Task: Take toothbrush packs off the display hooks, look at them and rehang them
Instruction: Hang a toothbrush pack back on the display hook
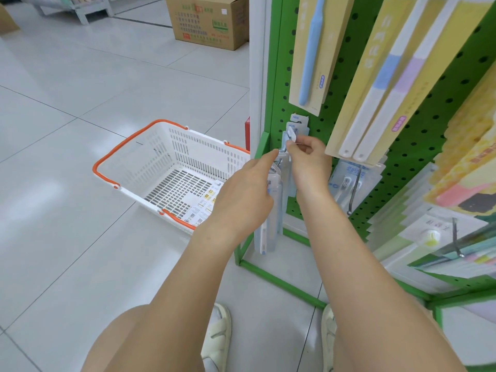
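Observation:
Several clear blue-and-white toothbrush packs (271, 226) hang from a low metal hook (279, 157) at the left edge of the green pegboard display (418, 135). My left hand (241, 197) is against these packs, its index finger stretched up to the hook's tip; whether its other fingers hold the packs is hidden. My right hand (308, 159) pinches the top tab of one pack (291, 136) at the hook. More packs of the same kind (296, 122) sit further back on the hook.
A white shopping basket (134, 157) with orange handles stands on the tiled floor to the left, holding flat packs. Tall yellow and beige toothbrush packs (375, 84) hang above, other packs (349, 181) and a bare hook (354, 191) to the right. A cardboard box (206, 20) sits behind.

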{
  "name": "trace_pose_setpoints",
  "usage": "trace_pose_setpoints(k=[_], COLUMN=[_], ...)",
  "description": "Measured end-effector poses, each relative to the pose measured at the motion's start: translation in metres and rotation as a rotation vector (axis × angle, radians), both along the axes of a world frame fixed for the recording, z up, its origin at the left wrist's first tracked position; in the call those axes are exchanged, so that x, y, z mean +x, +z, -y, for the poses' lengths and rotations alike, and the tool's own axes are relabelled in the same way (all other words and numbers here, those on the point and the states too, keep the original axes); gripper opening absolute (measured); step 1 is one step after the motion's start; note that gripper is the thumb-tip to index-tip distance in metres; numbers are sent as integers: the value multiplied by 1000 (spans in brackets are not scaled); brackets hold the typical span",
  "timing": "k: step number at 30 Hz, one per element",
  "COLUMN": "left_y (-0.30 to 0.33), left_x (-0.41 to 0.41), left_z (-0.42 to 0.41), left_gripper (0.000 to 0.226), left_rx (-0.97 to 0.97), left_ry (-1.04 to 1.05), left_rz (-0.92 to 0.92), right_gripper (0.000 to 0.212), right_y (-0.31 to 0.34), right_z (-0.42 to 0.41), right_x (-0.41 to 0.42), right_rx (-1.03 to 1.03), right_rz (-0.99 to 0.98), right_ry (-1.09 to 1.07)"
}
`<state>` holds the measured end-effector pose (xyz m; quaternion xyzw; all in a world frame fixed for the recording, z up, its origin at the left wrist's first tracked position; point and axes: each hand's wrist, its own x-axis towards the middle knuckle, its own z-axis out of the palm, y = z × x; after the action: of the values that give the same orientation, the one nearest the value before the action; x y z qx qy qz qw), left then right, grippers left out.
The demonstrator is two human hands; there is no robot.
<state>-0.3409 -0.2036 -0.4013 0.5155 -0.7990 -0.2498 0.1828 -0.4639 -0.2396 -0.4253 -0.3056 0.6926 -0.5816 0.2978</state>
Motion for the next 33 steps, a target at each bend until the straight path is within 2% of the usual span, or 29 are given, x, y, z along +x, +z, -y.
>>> trace_pose_setpoints(k=[4, 6, 12, 19, 22, 27, 31, 33], left_y=[0, -1, -4, -7, -7, -6, -4, -6], left_x=[1, 2, 2, 3, 3, 2, 1, 1], left_z=[-1, 0, 2, 5, 4, 0, -3, -4], left_gripper=[71, 70, 69, 68, 66, 66, 70, 71], left_rx=[-6, -8, -37, -66, -75, -103, -131, -138], left_ry=[1, 3, -8, -16, -10, -9, -8, -11], left_rz=[-11, -20, -22, 8, 12, 50, 105, 120], right_gripper=[12, 19, 7, 32, 32, 23, 13, 18], right_y=[1, 2, 4, 9, 6, 15, 27, 33], right_z=[4, 2, -17, -44, -59, -89, -109, -115], right_x=[-6, -6, 6, 5, 6, 13, 12, 7], right_rx=[11, 3, 41, 296, 291, 246, 139, 53], right_rz=[41, -23, -396, -966, -1107, -1198, -1176, -1108], right_ry=[-26, -52, -33, 137, 206, 289, 288, 286])
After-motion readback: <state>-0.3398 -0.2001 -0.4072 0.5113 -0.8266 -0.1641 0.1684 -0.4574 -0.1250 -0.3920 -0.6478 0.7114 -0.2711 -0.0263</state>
